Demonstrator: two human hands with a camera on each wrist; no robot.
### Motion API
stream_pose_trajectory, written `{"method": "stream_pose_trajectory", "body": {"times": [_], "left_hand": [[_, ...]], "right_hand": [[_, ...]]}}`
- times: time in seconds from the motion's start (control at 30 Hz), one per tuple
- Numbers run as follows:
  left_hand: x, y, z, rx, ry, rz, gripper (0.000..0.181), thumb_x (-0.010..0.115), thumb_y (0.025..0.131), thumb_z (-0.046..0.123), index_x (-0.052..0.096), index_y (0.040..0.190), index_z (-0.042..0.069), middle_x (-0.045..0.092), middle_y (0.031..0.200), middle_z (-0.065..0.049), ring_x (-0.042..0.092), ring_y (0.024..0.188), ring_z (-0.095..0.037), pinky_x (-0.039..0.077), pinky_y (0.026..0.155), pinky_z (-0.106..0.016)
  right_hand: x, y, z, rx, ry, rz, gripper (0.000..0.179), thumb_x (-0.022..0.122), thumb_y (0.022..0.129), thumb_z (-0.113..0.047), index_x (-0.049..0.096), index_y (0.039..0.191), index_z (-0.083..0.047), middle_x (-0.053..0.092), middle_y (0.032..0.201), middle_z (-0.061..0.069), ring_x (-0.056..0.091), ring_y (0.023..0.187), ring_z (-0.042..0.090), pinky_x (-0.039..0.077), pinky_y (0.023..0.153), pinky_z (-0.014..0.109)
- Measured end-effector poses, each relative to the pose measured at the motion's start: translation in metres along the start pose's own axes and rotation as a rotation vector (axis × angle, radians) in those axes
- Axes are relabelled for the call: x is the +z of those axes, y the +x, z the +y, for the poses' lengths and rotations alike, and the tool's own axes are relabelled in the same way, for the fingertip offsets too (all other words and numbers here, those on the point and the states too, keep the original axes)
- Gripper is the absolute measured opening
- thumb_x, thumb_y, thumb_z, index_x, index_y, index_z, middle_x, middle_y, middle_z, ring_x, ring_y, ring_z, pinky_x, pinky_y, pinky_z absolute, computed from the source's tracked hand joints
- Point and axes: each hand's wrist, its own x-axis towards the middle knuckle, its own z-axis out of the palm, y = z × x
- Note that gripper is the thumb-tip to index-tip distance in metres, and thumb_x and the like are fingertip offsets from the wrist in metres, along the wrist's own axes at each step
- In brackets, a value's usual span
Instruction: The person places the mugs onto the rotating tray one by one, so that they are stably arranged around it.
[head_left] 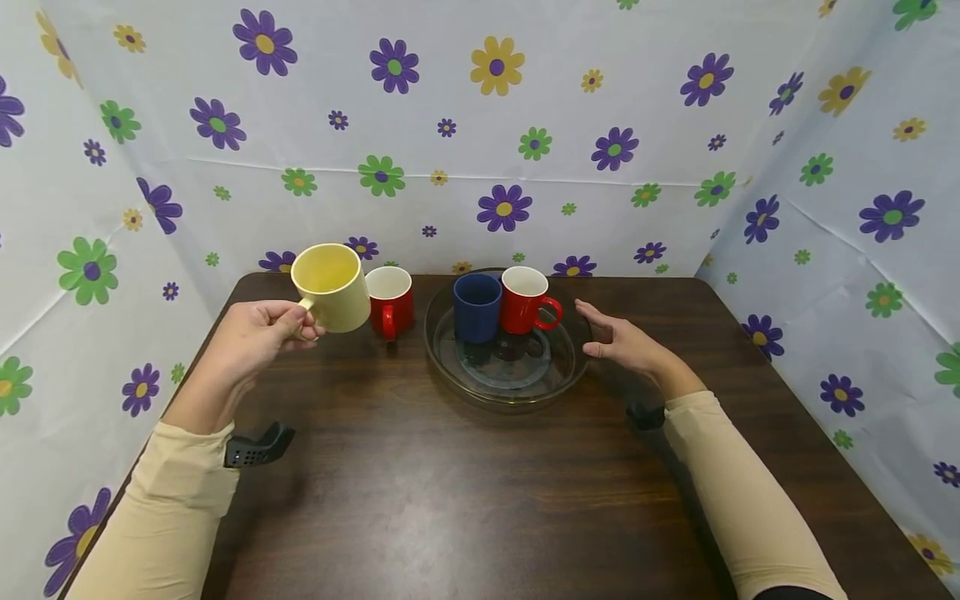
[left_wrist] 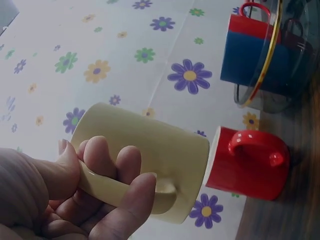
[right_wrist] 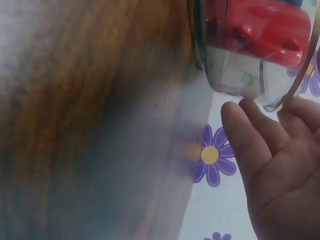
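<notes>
My left hand (head_left: 258, 337) grips a pale yellow mug (head_left: 341, 304) by its handle, raised above the table's back left. In the left wrist view the fingers curl through the mug's handle (left_wrist: 107, 190). Just right of it a red mug (head_left: 393, 308) with a white inside stands on the table. A round glass dish (head_left: 510, 398) holds a blue mug (head_left: 477, 308) and a second red mug (head_left: 521, 302), side by side. My right hand (head_left: 626, 340) is at the dish's right side with fingers extended; in the right wrist view the fingertips (right_wrist: 231, 111) are close to the glass wall. Contact is hard to tell.
The dark wooden table (head_left: 465, 500) has its back edge close to a white flowered cloth (head_left: 420, 125), which also hangs along the left and right sides.
</notes>
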Motion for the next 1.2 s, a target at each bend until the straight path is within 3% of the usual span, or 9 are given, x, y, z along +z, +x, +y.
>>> {"method": "stream_pose_trajectory", "body": {"times": [0.17,0.4,0.67,0.97,1.2], "left_hand": [[0.004,-0.003,0.005,0.028,-0.01,-0.043,0.03,0.053,0.106,0.011,0.06,0.106,-0.019,0.074,0.081,0.005,0.071,0.076,-0.005,0.06,0.077,-0.025],[0.013,-0.007,0.011,0.022,0.03,-0.084,0.034,0.051,0.107,0.01,0.059,0.118,-0.021,0.073,0.084,0.003,0.071,0.079,-0.005,0.06,0.079,-0.026],[0.024,-0.01,0.016,0.047,0.045,-0.122,0.033,0.051,0.106,0.01,0.061,0.111,-0.021,0.073,0.087,-0.006,0.071,0.08,-0.006,0.06,0.077,-0.026],[0.04,-0.011,0.019,0.098,0.064,-0.189,0.029,0.052,0.106,0.007,0.064,0.103,-0.018,0.073,0.085,-0.01,0.07,0.078,-0.007,0.061,0.077,-0.03],[0.051,-0.012,0.02,0.128,0.083,-0.236,0.023,0.055,0.104,0.004,0.067,0.096,-0.014,0.074,0.087,-0.014,0.07,0.077,-0.011,0.061,0.077,-0.03]], "right_hand": [[0.006,-0.006,-0.002,0.001,-0.022,0.028,0.077,0.064,0.101,-0.017,0.019,0.163,-0.013,0.007,0.171,0.006,0.01,0.154,0.039,0.017,0.118,0.065],[0.012,-0.013,-0.01,-0.005,-0.078,0.055,0.079,0.064,0.101,-0.021,0.017,0.163,-0.009,0.004,0.17,0.014,0.017,0.151,0.045,0.023,0.117,0.064],[0.019,-0.018,-0.012,-0.007,-0.047,0.095,0.086,0.068,0.099,-0.024,0.013,0.163,-0.009,0.004,0.169,0.019,0.031,0.142,0.056,0.031,0.111,0.067],[0.029,-0.023,-0.021,-0.016,-0.127,0.142,0.087,0.072,0.096,-0.026,0.017,0.159,0.0,0.014,0.165,0.023,0.038,0.139,0.052,0.038,0.109,0.062],[0.023,-0.026,-0.024,-0.035,-0.165,0.149,0.082,0.073,0.096,-0.028,0.024,0.159,-0.004,0.022,0.162,0.023,0.05,0.129,0.051,0.048,0.101,0.061]]}}
